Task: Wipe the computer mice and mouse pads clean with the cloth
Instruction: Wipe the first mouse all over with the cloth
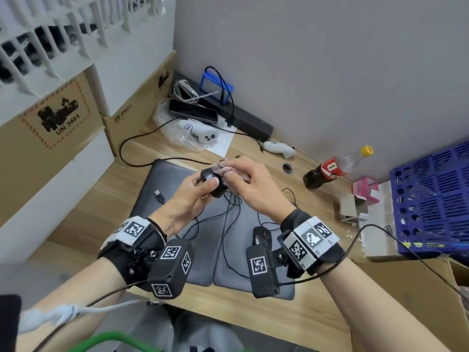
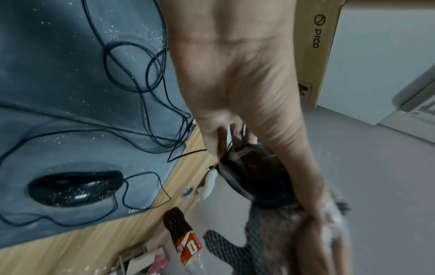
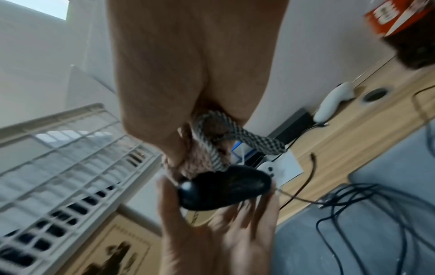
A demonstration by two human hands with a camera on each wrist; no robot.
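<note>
My left hand (image 1: pixel 200 189) holds a black wired mouse (image 1: pixel 212 181) up above the desk, thumb on top and fingers curled beneath it. My right hand (image 1: pixel 241 179) grips a bunched pinkish checked cloth (image 1: pixel 228 169) and presses it against the mouse's far side; the right wrist view shows the cloth (image 3: pixel 212 148) lying on the mouse (image 3: pixel 223 186). A second black mouse (image 2: pixel 75 188) lies on a grey mouse pad (image 2: pixel 58 74) dusted with white specks. Two grey pads (image 1: pixel 162 189) lie side by side under tangled mouse cables (image 1: pixel 228 214).
Cardboard boxes (image 1: pixel 58 123) stand at the left. A cola bottle (image 1: pixel 327 171), a blue crate (image 1: pixel 431 199) and small cartons sit at the right. White controllers (image 1: pixel 200 133), a phone and a black power strip (image 1: pixel 243 120) lie at the back by the wall.
</note>
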